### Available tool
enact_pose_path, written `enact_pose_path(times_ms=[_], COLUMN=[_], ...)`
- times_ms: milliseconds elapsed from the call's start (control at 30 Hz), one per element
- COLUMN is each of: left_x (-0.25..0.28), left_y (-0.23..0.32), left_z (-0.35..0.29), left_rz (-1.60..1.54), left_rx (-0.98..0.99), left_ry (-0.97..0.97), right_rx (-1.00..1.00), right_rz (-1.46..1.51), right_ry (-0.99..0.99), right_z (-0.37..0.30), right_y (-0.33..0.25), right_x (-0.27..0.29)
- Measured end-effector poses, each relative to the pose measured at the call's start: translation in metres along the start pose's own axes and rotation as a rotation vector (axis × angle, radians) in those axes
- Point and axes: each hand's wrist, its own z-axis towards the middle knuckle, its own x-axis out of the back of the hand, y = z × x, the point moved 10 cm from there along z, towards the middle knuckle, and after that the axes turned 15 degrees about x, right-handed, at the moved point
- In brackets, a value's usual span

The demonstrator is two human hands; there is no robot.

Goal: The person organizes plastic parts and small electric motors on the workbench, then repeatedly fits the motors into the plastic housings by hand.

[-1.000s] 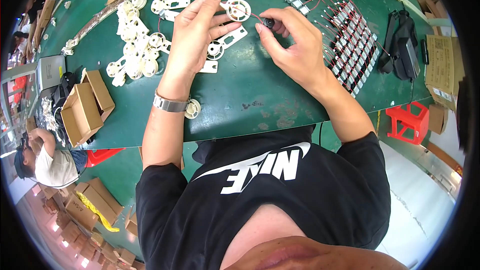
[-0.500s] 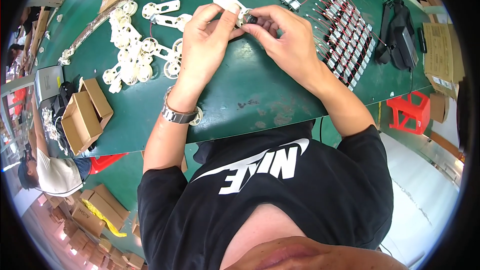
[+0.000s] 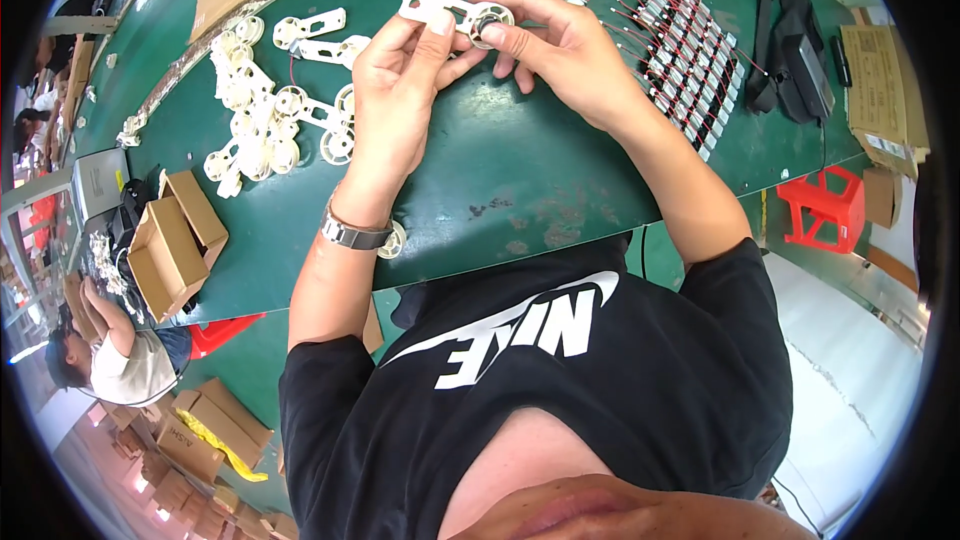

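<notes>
A person's two bare hands meet over a green table (image 3: 560,180), holding one white bracket (image 3: 428,6), a flat arm ending in a spoked ring. The bracket lies level with both hands, its ring end pointing to the right hand.

The left hand (image 3: 400,75), left of the ring and below the bracket's arm, pinches that arm: thumb on top, fingers behind. The right hand (image 3: 565,50), to the right of the bracket, closes narrowly on the ring, its thumb against a small black part (image 3: 488,27) there. How deeply the black part sits in the ring cannot be told, as the thumb partly covers it. Some right fingertips are hidden behind the bracket.

A metal watch (image 3: 355,234) circles the left wrist, below the bracket. Just beside it, a loose ring (image 3: 392,239) shows in part.

To the left of the bracket is a loose pile (image 3: 262,130) of similar white pieces; beyond it, lower left, an open carton (image 3: 168,258). To the right of the bracket, small silver motors (image 3: 690,55) with red wires stand in slanting rows. Farther right of the bracket lies a black bag (image 3: 802,60) with a strap.
</notes>
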Motion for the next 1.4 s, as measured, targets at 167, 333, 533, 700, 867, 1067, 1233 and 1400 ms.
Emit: enact_pose_path(times_ms=[167,333,533,700,867,1067,1233,1400], left_x=[-0.006,-0.016,-0.003,-0.011,-0.018,-0.012,-0.01,-0.006], left_y=[-0.002,-0.007,-0.006,-0.005,-0.004,0.001,0.006,0.084], left_z=[0.0,-0.002,0.002,-0.001,-0.005,-0.004,-0.005,-0.074], left_rz=[0.032,0.041,0.007,0.003,0.058,0.067,0.305,1.42], left_rx=[0.004,0.011,0.03,0.026,-0.03,-0.018,0.094,-0.252], left_ry=[-0.004,0.016,0.024,0.016,0.021,0.016,0.018,0.318], right_rx=[0.053,-0.041,0.025,0.107,0.035,-0.039,-0.02,-0.189], right_rz=[-0.024,-0.079,-0.103,-0.145,0.037,0.207,0.018,-0.258], right_ry=[0.054,0.128,0.062,0.039,0.072,0.073,0.033,0.169], right_z=[-0.002,-0.006,0.001,0.002,0.001,0.001,0.018,0.075], right_y=[0.002,0.013,0.003,-0.001,0.006,0.005,0.006,-0.031], right_x=[0.006,0.014,0.005,0.011,0.013,0.006,0.011,0.05])
